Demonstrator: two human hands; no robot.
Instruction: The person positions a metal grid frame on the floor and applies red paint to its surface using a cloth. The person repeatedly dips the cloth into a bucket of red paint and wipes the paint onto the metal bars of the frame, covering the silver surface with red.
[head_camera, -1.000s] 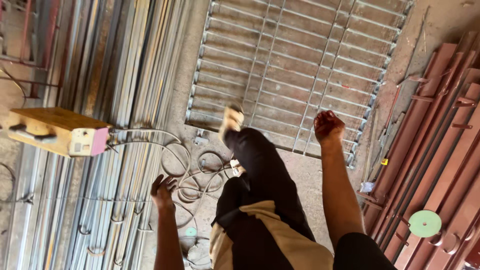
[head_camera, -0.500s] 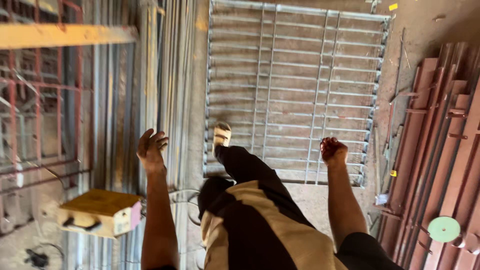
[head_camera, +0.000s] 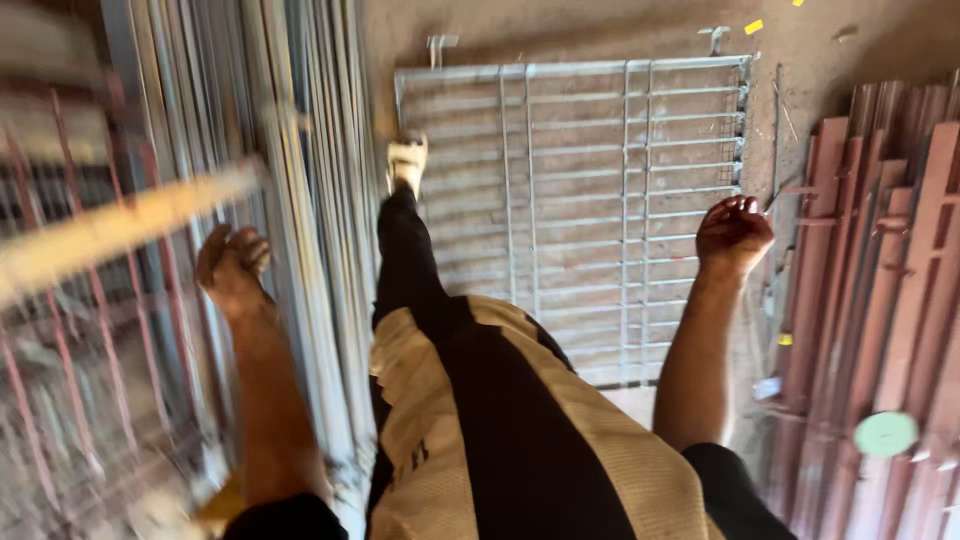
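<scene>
Both my left hand (head_camera: 232, 268) and right hand (head_camera: 733, 232) hang empty, loosely curled; I step carefully over the metal grille (head_camera: 590, 200) at centre.

I see a dusty concrete floor (head_camera: 600, 30) carrying everything. A grey metal grille (head_camera: 620, 200) lies flat on it, ahead of me. Long grey metal bars (head_camera: 300, 150) lie in a bundle along its left side. Reddish-brown steel sections (head_camera: 880, 280) lie stacked on the right, a green disc (head_camera: 886, 433) among them.
</scene>
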